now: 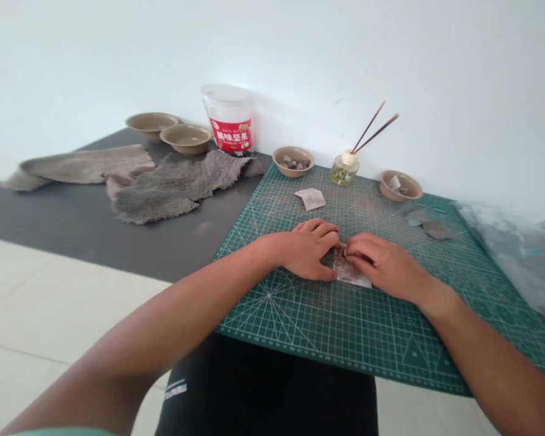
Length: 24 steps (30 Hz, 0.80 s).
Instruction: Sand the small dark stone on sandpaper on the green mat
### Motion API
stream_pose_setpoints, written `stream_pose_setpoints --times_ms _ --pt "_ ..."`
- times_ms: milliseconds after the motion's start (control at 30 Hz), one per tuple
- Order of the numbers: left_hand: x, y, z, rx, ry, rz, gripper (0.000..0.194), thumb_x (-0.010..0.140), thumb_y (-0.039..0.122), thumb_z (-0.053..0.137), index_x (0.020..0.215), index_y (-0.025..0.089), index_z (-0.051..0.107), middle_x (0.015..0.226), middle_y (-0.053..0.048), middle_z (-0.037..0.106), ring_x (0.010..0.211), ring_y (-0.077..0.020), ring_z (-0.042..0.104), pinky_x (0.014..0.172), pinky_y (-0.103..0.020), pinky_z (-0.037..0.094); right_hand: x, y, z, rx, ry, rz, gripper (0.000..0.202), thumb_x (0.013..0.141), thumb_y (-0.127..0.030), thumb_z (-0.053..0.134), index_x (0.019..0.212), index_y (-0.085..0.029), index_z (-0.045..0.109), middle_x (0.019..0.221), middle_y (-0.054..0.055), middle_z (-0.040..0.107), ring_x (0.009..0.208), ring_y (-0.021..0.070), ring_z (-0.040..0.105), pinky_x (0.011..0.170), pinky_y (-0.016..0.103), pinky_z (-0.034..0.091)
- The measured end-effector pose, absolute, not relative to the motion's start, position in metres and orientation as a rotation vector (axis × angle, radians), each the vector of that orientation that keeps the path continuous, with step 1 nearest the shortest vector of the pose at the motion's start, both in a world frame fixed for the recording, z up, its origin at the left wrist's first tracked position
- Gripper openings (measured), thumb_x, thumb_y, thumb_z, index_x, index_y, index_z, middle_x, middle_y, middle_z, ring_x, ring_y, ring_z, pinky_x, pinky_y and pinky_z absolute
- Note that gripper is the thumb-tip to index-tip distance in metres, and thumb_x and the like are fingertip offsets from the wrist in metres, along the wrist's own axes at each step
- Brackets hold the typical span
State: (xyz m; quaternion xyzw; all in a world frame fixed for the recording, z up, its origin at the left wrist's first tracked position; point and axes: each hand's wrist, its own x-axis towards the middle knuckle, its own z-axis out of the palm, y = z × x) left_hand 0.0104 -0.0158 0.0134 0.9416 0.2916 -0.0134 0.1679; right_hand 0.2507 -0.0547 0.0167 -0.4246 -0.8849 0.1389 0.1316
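A small sheet of paper with brown smears (353, 275), sandpaper by its look, lies on the green cutting mat (300, 327). My left hand (311, 249) rests flat beside it, fingers apart, its thumb and fingertips along the sheet's left edge. Over the sheet's upper right part is my right hand (384, 260), closed in a pinch. A small dark thing shows at its fingertips, too hidden to name. Beyond my left hand lies another pale paper piece (312, 198), slightly curled.
At the back stand a bowl of small dark lumps (293, 162), a reed diffuser (344, 168) and a bowl with paper scraps (400, 185). Grey scraps (437, 230) and a plastic bag (518, 254) lie right. Leftward are grey hide-like cloths (168, 188), two bowls (186, 138) and a tub (229, 118).
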Motion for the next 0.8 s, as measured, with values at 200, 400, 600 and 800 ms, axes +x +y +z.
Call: stream_pose_setpoints --times_ms 200,400,600,800 --pt "0.01 -0.015 0.014 2.676 0.823 -0.042 0.067 0.086 0.064 0.056 0.136 0.021 0.046 0.159 -0.012 0.028 0.148 -0.0348 0.018 0.117 -0.052 0.025 0.256 -0.057 0.019 -1.201 -2.656 0.521 0.01 0.095 -0.028 0.057 0.09 -0.025 0.065 0.096 0.002 0.069 0.087 0.0188 0.065 0.076 0.032 0.049" --pt "0.01 -0.016 0.014 2.677 0.835 -0.043 0.066 0.087 0.061 0.056 0.138 0.021 0.045 0.159 -0.013 0.027 0.148 -0.0348 0.017 0.117 -0.053 0.023 0.253 -0.053 0.017 -1.327 -2.553 0.294 0.01 0.097 -0.026 0.053 0.094 -0.024 0.063 0.099 0.004 0.068 0.086 0.0201 0.064 0.077 0.035 0.048" --pt "0.011 -0.016 0.014 2.68 0.813 -0.038 0.068 0.086 0.064 0.055 0.137 0.021 0.046 0.158 -0.012 0.029 0.147 -0.0354 0.018 0.117 -0.052 0.025 0.249 -0.056 0.02 -1.226 -2.634 0.575 0.012 0.095 -0.026 0.056 0.085 -0.024 0.062 0.097 0.002 0.067 0.087 0.0182 0.063 0.076 0.032 0.048" --pt "0.011 -0.017 0.014 2.673 0.852 -0.044 0.066 0.086 0.061 0.057 0.137 0.021 0.045 0.159 -0.012 0.028 0.147 -0.035 0.018 0.117 -0.053 0.024 0.252 -0.051 0.019 -1.379 -2.527 0.404 0.01 0.094 -0.027 0.058 0.087 -0.023 0.063 0.091 0.003 0.066 0.083 0.0194 0.062 0.074 0.034 0.046"
